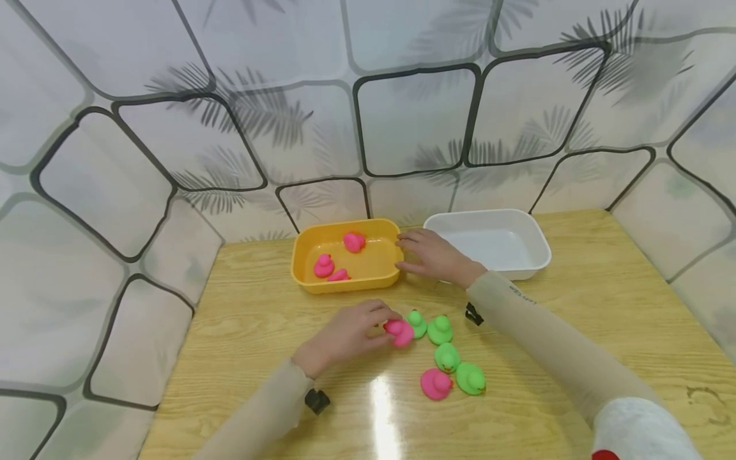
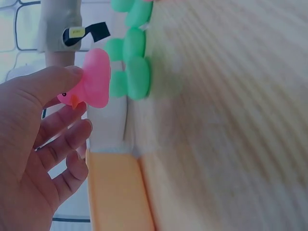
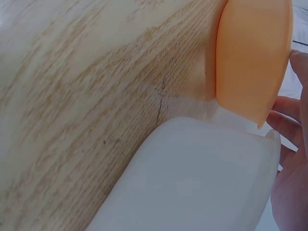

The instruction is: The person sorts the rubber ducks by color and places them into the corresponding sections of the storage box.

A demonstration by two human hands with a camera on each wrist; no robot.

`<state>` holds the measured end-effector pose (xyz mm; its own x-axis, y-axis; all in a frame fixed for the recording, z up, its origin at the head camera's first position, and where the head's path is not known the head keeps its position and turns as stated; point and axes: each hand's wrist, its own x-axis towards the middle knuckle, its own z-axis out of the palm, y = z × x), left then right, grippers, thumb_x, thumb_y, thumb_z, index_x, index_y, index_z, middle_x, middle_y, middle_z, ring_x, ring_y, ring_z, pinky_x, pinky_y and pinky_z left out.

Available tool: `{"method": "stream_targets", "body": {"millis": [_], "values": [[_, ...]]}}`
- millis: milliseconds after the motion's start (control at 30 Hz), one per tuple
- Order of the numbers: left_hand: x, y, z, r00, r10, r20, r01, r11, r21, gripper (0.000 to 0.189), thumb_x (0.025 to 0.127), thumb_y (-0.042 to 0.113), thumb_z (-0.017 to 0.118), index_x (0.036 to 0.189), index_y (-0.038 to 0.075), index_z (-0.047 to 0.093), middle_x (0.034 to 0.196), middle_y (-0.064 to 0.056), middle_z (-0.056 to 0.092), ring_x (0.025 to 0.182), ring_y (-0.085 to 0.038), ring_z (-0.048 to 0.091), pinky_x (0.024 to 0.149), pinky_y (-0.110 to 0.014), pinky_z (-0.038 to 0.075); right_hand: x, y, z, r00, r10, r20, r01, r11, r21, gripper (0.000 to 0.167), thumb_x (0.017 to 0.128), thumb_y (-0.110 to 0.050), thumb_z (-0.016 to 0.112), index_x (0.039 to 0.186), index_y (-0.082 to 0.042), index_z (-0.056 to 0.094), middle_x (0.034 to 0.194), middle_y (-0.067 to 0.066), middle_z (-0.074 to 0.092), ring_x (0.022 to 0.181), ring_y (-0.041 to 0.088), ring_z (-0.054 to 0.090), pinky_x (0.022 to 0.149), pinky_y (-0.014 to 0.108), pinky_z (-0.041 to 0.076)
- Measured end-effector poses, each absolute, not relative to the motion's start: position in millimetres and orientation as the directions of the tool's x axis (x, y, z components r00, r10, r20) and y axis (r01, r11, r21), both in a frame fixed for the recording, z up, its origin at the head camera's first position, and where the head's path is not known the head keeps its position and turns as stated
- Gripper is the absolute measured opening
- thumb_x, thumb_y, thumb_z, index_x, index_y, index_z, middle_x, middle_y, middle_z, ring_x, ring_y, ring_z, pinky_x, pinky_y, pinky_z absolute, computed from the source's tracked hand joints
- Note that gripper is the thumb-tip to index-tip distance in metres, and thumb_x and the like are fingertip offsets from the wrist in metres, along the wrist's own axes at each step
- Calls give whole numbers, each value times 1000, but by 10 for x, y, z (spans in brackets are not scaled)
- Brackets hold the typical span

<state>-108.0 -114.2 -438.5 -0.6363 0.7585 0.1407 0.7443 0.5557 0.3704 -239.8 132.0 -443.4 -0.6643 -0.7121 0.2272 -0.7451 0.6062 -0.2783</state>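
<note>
My left hand [image 1: 347, 333] pinches a pink rubber duck [image 1: 401, 333] between thumb and fingers; in the left wrist view the duck [image 2: 97, 79] is tilted and held clear of the tabletop. Just right of it, several green rubber ducks [image 1: 440, 330] stand in a bent row, with another pink duck [image 1: 436, 384] beside the nearest ones. My right hand [image 1: 432, 255] rests its fingertips on the right rim of a yellow-orange box [image 1: 376, 259], fingers extended. Inside that box lie three pink ducks [image 1: 324, 266], one of them partly hidden by the front wall.
A white box [image 1: 494, 243] stands right of the orange one, under and behind my right forearm. The wooden table [image 1: 247, 345] meets patterned walls [image 1: 420, 121] at the back and both sides. Light glares on the tabletop near the front.
</note>
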Motion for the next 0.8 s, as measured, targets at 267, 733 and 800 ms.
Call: {"method": "stream_targets", "body": {"millis": [267,733,800], "values": [[-1172,-1214,-4283,-641,751,155,741,554,379,28,98,26,76,123,14,72,117,1,71,107,-15,67,94,-31,56,-2399,1320,-4437,-668,-709,226,-742,612,-274,54,100,-33,71,135,7,63,143,23,59,136,42,50,120,55,34],[-1328,-1284,-4149,-660,737,146,735,591,334,32,96,25,78,125,13,72,115,0,69,100,-16,66,87,-32,56,-2390,1316,-4422,-672,-707,221,-739,618,-268,54,99,-34,71,134,6,63,142,23,60,136,42,50,120,55,33],[-1351,-1294,-4122,-664,734,142,730,595,336,32,95,25,78,125,13,72,114,-1,69,99,-16,66,87,-31,57,-2389,1314,-4414,-674,-706,217,-736,618,-276,54,99,-35,71,135,6,63,142,23,59,137,42,50,120,55,33]]}}
